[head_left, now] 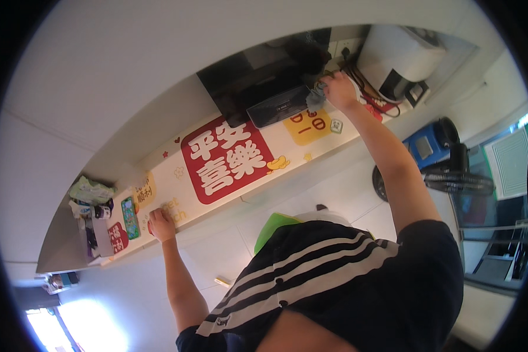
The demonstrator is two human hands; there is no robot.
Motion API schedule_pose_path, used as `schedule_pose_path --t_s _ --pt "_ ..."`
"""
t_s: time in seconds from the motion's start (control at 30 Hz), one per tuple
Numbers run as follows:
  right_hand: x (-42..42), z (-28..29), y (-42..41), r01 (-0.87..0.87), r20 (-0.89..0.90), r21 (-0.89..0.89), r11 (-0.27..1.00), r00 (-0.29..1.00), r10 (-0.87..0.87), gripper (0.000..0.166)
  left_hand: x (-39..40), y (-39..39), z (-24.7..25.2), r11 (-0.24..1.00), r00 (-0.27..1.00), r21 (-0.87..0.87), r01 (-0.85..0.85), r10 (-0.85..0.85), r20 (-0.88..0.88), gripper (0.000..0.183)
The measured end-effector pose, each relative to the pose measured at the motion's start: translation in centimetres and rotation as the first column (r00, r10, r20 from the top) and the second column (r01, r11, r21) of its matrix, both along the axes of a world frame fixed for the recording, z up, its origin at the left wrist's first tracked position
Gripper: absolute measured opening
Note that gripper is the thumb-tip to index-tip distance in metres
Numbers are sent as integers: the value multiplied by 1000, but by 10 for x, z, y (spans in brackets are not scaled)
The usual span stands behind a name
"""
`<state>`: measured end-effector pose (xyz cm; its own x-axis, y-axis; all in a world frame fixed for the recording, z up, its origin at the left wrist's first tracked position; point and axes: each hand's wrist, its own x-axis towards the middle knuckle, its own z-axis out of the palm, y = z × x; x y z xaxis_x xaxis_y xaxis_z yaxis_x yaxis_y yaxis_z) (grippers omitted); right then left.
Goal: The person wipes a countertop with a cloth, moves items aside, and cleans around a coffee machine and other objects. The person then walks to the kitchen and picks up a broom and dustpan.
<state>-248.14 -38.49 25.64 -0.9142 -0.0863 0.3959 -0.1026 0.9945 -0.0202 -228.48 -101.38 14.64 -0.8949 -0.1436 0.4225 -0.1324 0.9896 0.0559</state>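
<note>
At the right end of a white shelf top (246, 198), my right hand (341, 90) grips a crumpled grey-blue cloth (317, 99). The cloth bunches under the fingers, beside a black speaker-like bar (279, 107) and the lower right corner of a dark flat screen (264, 66). My left hand (162, 224) rests at the shelf's front edge on the left. Its fingers bend downward against the surface, and a bit of red shows beside them. What lies under this palm is hidden. A phone in a patterned case (130, 218) lies just left of it.
A white coffee-maker-like appliance (400, 61) with a dark jug stands right of my right hand, cables beside it. Tissue packs (90, 191) and a box (102, 235) occupy the shelf's left end. A black fan (460, 181) and a blue container (427, 143) stand at right.
</note>
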Motion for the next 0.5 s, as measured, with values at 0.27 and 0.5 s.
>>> schedule_pose_path --t_s 0.27,0.5 --pt "7 -23 -96 -427 -151 45 903 891 428 26 -23 175 18 908 980 407 101 -21 -196 22" --pt "-8 -10 -6 -196 50 62 979 980 193 34 -34 223 7 967 989 229 108 -82 -121 27"
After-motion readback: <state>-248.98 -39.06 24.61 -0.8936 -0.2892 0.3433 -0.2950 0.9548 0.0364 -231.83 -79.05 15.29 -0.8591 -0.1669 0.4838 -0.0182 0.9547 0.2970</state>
